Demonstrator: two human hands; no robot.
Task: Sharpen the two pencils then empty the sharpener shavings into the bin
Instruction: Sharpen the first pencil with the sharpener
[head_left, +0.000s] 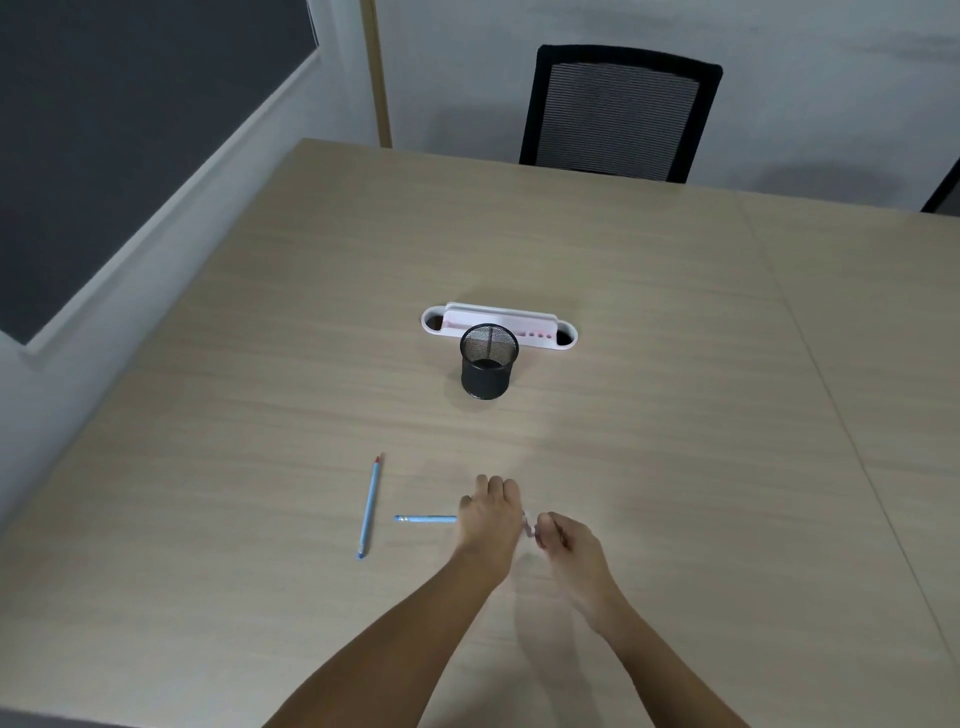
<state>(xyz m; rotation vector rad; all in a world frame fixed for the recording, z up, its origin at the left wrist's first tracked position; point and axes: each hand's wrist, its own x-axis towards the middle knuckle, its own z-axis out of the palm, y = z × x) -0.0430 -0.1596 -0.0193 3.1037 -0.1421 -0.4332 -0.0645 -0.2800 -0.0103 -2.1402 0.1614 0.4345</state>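
My left hand (488, 514) grips a blue pencil (425, 518) that sticks out level to the left; its tip end is hidden under the hand. My right hand (563, 540) pinches a small pale pink sharpener (528, 524) right beside the left hand. Whether the pencil sits inside the sharpener is hidden. A second blue pencil (369, 506) with a red end lies on the table to the left, pointing away from me. A black mesh bin (488, 361) stands upright further back at the middle.
A white and pink desk organiser (563, 338) lies just behind the bin. The wooden table (675, 415) has a seam running down its right side. A black mesh chair (618, 111) stands at the far edge.
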